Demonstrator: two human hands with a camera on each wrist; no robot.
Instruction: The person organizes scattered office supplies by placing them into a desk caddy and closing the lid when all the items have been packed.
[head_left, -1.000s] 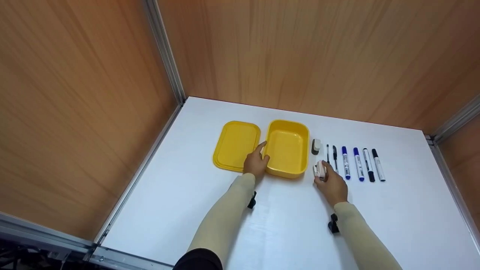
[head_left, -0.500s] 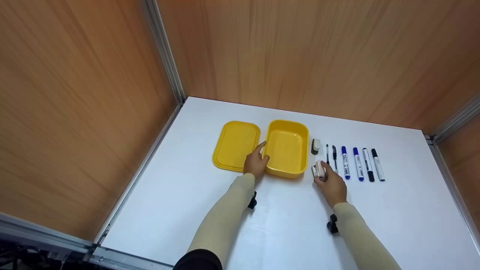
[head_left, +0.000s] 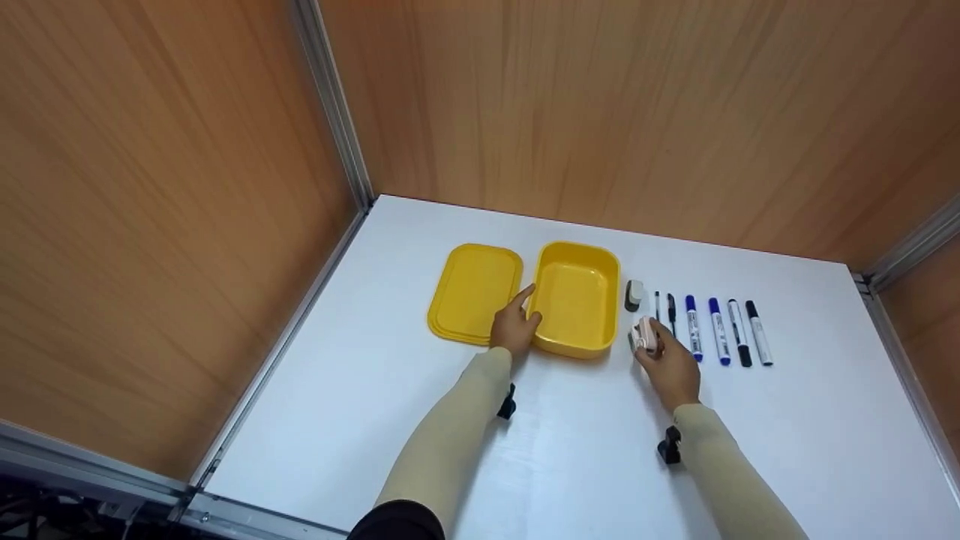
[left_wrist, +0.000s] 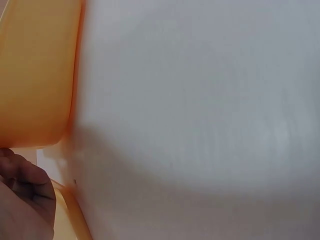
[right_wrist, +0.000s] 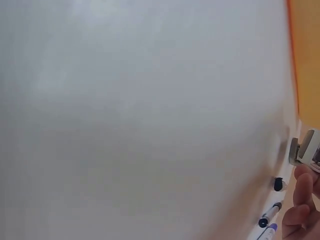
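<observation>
An open yellow box (head_left: 576, 298) sits mid-table, with its yellow lid (head_left: 474, 292) flat beside it on the left. My left hand (head_left: 514, 326) rests at the box's near left corner, index finger straight along the rim between box and lid. In the left wrist view, the box wall (left_wrist: 35, 75) fills the upper left. My right hand (head_left: 669, 364) pinches a small white object (head_left: 645, 335) just right of the box, slightly off the table. The right wrist view shows the white object (right_wrist: 306, 148) above my fingertips (right_wrist: 302, 200).
A small grey and white block (head_left: 634, 295) lies right of the box. Beyond it is a row of two thin black pens (head_left: 663, 309), two blue markers (head_left: 705, 328) and two black markers (head_left: 750, 332). Wooden walls enclose the white table (head_left: 585, 442) at back and left.
My right hand has lifted and turned the small white object slightly, nudging it toward the pens. My left hand stays at the box's corner.
</observation>
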